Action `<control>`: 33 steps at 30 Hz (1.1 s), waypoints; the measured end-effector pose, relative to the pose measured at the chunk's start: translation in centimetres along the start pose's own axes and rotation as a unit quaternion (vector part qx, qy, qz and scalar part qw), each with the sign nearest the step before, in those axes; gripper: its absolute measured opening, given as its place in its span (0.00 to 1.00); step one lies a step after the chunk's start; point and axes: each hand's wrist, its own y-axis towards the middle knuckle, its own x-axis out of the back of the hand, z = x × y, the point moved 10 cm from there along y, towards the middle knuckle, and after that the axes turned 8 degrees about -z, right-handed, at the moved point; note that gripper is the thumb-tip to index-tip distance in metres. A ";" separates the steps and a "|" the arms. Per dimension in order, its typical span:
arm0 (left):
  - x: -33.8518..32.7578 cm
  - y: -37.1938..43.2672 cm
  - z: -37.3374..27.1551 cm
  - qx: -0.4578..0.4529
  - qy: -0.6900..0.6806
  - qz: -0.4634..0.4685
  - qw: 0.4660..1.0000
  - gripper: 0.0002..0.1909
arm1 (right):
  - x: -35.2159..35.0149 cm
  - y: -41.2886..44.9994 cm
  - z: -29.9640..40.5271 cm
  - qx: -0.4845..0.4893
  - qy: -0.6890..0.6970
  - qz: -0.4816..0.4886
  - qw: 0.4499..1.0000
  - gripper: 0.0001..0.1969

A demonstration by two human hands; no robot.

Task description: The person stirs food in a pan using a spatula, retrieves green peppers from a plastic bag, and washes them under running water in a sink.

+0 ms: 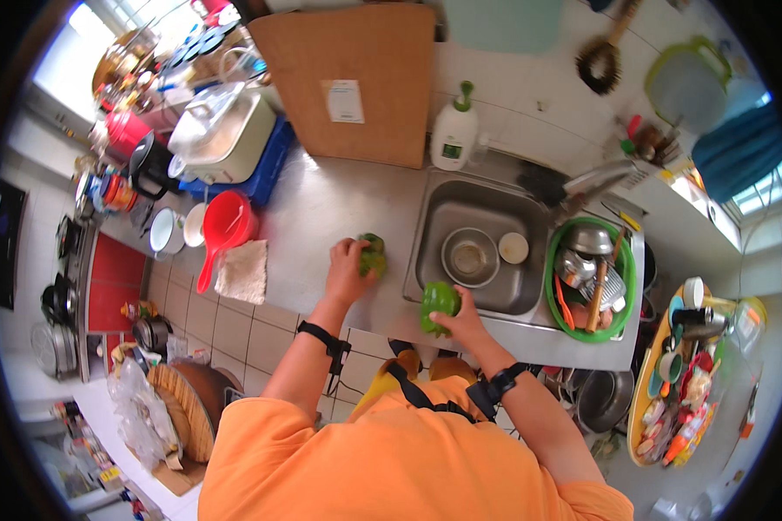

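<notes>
Green bell peppers are at both of my hands. My left hand (348, 270) grips one darker green pepper (372, 255) at the steel counter (319, 208), left of the sink. In my right hand (463, 319) is a brighter green bell pepper (439, 306), held at the sink's near left corner. The fingers of the right hand wrap its right side. Inside the steel sink (423, 234) sit a round metal bowl (470, 258) and a small white cup (513, 248).
A green basin (550, 299) of metal utensils stands right of the sink, under the faucet (593, 182). Behind the counter lean a brown board (352, 58) and a white pump bottle (455, 137). Leftward lie a red ladle (225, 221) and a beige cloth (242, 272).
</notes>
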 end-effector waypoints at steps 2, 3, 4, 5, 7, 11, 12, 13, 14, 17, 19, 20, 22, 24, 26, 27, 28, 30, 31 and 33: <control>-1.4 0.4 1.8 0.040 0.027 0.022 0.999 0.31 | 3.0 -1.0 0.7 -0.072 0.111 -0.020 0.991 0.41; -2.1 0.6 2.5 0.079 0.035 0.039 0.996 0.31 | 4.6 -1.6 1.2 -0.132 0.214 -0.032 0.967 0.39; -3.0 1.1 2.5 0.096 0.062 0.093 0.989 0.32 | 6.4 -2.2 2.8 -0.126 0.242 -0.041 0.961 0.37; -3.8 1.3 1.1 0.087 0.058 0.092 0.990 0.32 | 7.8 -2.3 3.3 -0.120 0.245 -0.048 0.961 0.37; -2.7 2.4 -4.5 0.002 0.262 0.034 0.965 0.33 | 11.1 -2.5 6.2 -0.021 0.240 -0.082 0.967 0.39; -8.5 3.2 -18.3 0.087 -0.349 0.147 0.922 0.31 | 14.6 -1.5 11.3 0.205 0.057 -0.161 0.964 0.42; -10.6 2.2 -21.3 0.205 -0.513 0.207 0.808 0.30 | 14.8 -1.4 12.4 0.220 -0.019 -0.161 0.962 0.45; -11.4 2.7 -22.5 0.202 -0.510 0.202 0.811 0.30 | 15.5 -1.0 12.8 0.226 -0.016 -0.158 0.961 0.45; -12.6 3.0 -22.3 0.260 -0.512 0.195 0.795 0.30 | 15.3 -0.2 13.0 0.224 -0.032 -0.093 0.970 0.44; -14.5 3.9 -22.3 0.367 -0.514 0.195 0.751 0.29 | 17.9 4.3 10.6 0.139 0.022 0.039 0.989 0.35; -15.4 4.1 -21.5 0.432 -0.526 0.175 0.711 0.26 | 22.1 6.9 11.1 0.210 -0.205 -0.090 0.952 0.31; -15.7 4.8 -21.5 0.432 -0.526 0.171 0.713 0.26 | 22.7 8.2 11.2 0.213 -0.205 -0.087 0.952 0.31; -16.6 6.5 -22.4 0.448 -0.587 0.167 0.654 0.21 | 24.9 10.7 12.1 0.216 -0.288 -0.151 0.921 0.32; -17.5 8.0 -23.9 0.442 -0.615 0.161 0.633 0.20 | 25.3 15.2 8.8 0.225 -0.371 -0.148 0.888 0.30; -17.6 8.9 -23.8 0.460 -0.604 0.137 0.637 0.21 | 24.1 16.5 7.4 0.249 -0.379 -0.129 0.882 0.27; -17.2 9.4 -23.7 0.458 -0.604 0.138 0.638 0.21 | 23.8 16.4 8.0 0.251 -0.378 -0.131 0.881 0.27; -17.0 9.3 -23.5 0.450 -0.619 0.137 0.630 0.22 | 23.1 15.4 8.4 0.236 -0.367 -0.123 0.892 0.27; -16.8 9.4 -23.8 0.444 -0.635 0.143 0.616 0.23 | 23.2 14.7 8.3 0.213 -0.360 -0.119 0.901 0.27; -16.7 9.5 -24.1 0.444 -0.626 0.150 0.624 0.24 | 24.7 14.1 9.2 0.238 -0.314 -0.178 0.902 0.25; -16.5 9.9 -24.8 0.444 -0.616 0.161 0.630 0.25 | 26.1 12.8 11.2 0.259 -0.270 -0.239 0.896 0.23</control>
